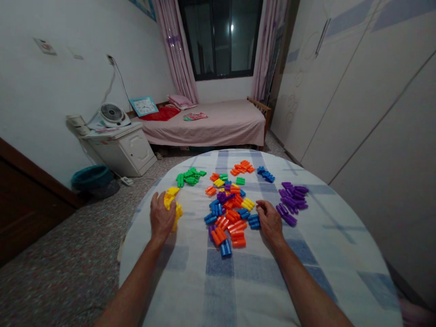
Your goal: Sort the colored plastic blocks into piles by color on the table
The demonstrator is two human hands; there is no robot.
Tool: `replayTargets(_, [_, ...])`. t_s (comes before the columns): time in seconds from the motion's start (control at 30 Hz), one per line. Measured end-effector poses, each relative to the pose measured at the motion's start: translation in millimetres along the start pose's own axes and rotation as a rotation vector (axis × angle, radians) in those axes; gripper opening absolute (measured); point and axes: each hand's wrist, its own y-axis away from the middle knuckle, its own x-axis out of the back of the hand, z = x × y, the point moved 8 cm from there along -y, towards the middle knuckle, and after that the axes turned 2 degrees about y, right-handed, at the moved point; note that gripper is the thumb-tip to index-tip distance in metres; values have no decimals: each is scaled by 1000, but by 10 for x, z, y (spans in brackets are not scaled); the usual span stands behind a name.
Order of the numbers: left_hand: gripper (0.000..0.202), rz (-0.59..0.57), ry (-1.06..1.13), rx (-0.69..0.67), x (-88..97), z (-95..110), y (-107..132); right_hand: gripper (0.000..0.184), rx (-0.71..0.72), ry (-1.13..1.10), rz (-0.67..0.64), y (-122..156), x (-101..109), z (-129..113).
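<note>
A round table with a blue-checked white cloth (pixel 259 281) carries many small plastic pegs. My left hand (pixel 161 219) is curled over a heap of yellow pegs (pixel 171 200) at the left. My right hand (pixel 270 220) is curled shut, its fingertips touching blue pegs (pixel 254 221) at the edge of a mixed pile (pixel 229 213) of orange, blue, purple and yellow pegs. Separate heaps lie around: green (pixel 190 177), orange (pixel 242 168), blue (pixel 266 174), purple (pixel 292 196).
Beyond the table stands a bed with a pink cover (pixel 218 122), a white bedside cabinet (pixel 122 150) with a small fan (pixel 111 114), and a teal basin (pixel 91 178) on the floor. White wardrobe doors (pixel 357 100) line the right side.
</note>
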Motion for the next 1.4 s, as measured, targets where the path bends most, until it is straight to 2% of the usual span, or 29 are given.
replayTargets(0.03, [41, -14, 34, -80, -34, 249, 36, 38, 2, -1, -1, 1, -2, -2])
replayTargets(0.1, [34, -163, 154, -292, -238, 835, 154, 38, -4, -6, -2, 3, -2, 1])
replayTargets(0.17, [28, -371, 235, -527, -544, 1434, 343, 38, -18, -14, -2, 4, 0, 10])
replayTargets(0.23, [27, -523, 203, -749, -869, 1916, 553, 38, -25, -47, -1, 0, 1, 23])
replayTargets(0.3, [29, -628, 96, -916, -1191, 2216, 729, 38, -26, -104, 9, -10, 6, 44])
replayTargets(0.4, [30, -713, -60, -991, -1566, 2369, 846, 39, -54, -181, 60, -28, 30, 121])
replayTargets(0.5, [26, -786, -151, -949, -1767, 2340, 866, 40, -105, -237, 109, -39, 44, 209])
replayTargets(0.63, [25, -771, -150, -929, -1793, 2320, 859, 40, -146, -272, 133, -40, 40, 263])
replayTargets(0.8, [24, -680, -104, -902, -1732, 2300, 831, 39, -134, -244, 128, -46, 35, 247])
replayTargets(0.93, [23, -645, -18, -785, -1654, 2216, 722, 40, -121, -205, 115, -46, 44, 216])
replayTargets(1.0, [20, -627, 96, -698, -1552, 2149, 631, 39, -112, -176, 108, -44, 53, 196])
replayTargets(1.07, [17, -529, 255, -599, -1326, 2036, 488, 40, -112, -162, 99, -42, 58, 188])
replayTargets(1.13, [15, -351, 382, -493, -980, 1814, 309, 40, -112, -164, 93, -41, 61, 185])
replayTargets(1.2, [15, -195, 408, -405, -609, 1481, 147, 39, -100, -158, 90, -41, 62, 172])
replayTargets(1.3, [19, -21, 315, -276, -126, 812, -57, 38, -63, -129, 92, -40, 66, 131])
replayTargets(1.37, [21, 78, 249, -147, 95, 286, -142, 38, -45, -113, 92, -38, 65, 107])
replayTargets(1.4, [23, 85, 219, -82, 138, 36, -158, 38, -40, -110, 88, -36, 62, 99])
